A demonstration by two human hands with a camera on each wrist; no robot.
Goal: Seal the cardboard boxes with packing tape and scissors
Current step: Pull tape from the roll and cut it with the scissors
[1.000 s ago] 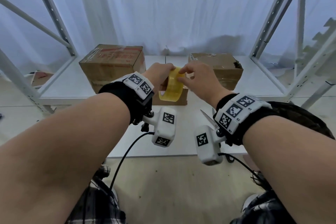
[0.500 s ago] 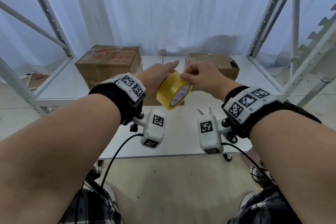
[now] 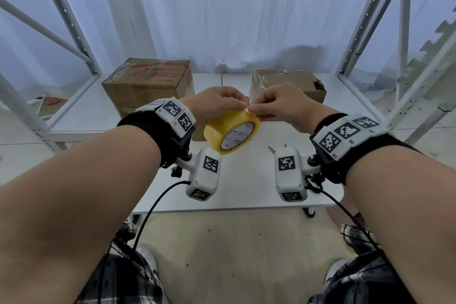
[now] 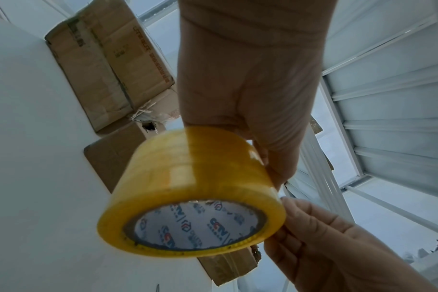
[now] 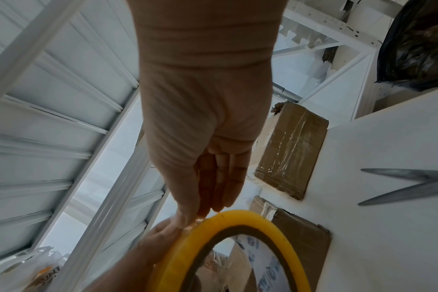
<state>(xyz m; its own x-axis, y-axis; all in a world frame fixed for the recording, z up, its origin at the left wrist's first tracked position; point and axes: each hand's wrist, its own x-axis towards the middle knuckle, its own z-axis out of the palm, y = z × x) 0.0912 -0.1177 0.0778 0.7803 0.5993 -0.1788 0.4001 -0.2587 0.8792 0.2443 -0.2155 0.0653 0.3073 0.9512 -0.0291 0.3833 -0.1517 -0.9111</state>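
My left hand [image 3: 228, 101] grips a yellow tape roll [image 3: 232, 131] from above, over the white table [image 3: 246, 192]; its printed core faces me. The right hand [image 3: 256, 107] pinches the roll's top rim, thumb against fingers. In the right wrist view the right hand's fingertips [image 5: 208, 209] meet the tape roll [image 5: 213, 227] where a shiny edge of tape shows. Scissors [image 5: 408, 185] lie with blades apart on the table, their tips [image 3: 271, 148] peeking past my right wrist camera. A large cardboard box [image 3: 148, 84] stands back left, a second box [image 3: 288, 84] back right.
A third, small box [image 4: 113, 156] sits on the table behind the roll, mostly hidden in the head view. White rack posts [image 3: 355, 32] frame the table on both sides and a shelf spans overhead. The table's front edge [image 3: 234, 208] is close to my legs.
The roll has come toward me and tilted, so its core now faces me. My right fingers have moved to the roll's top rim.
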